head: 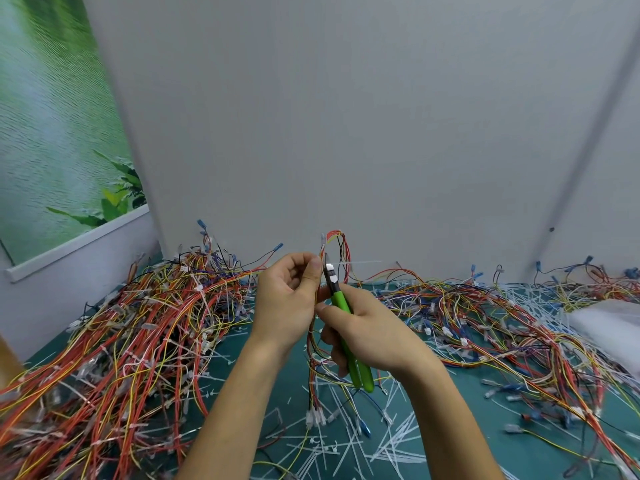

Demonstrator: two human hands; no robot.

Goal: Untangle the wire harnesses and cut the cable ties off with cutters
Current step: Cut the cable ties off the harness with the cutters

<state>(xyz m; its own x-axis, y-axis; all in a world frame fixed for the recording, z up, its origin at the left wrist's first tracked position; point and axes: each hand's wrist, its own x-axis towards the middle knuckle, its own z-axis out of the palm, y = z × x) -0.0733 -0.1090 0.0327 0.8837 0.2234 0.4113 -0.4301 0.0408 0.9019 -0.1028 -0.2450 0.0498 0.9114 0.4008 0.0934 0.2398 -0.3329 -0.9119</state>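
Head view: the left hand (291, 292) is pinching a red-and-yellow wire harness (342, 242) in a curled grip above the tabletop (460, 424), the bundle running near upright, looping over above the fingers and hanging down between the forearms. The right hand (369, 336) is clenching its grip round the green handles of the cutters (337, 301), whose long axis is lying almost parallel to the harness, dark nose pointing up and away, beside a white cable tie (363, 262) sticking out rightward. Tangled harness piles (138, 323) are crowding both sides, with snipped ties (349, 448) littering the surface between.
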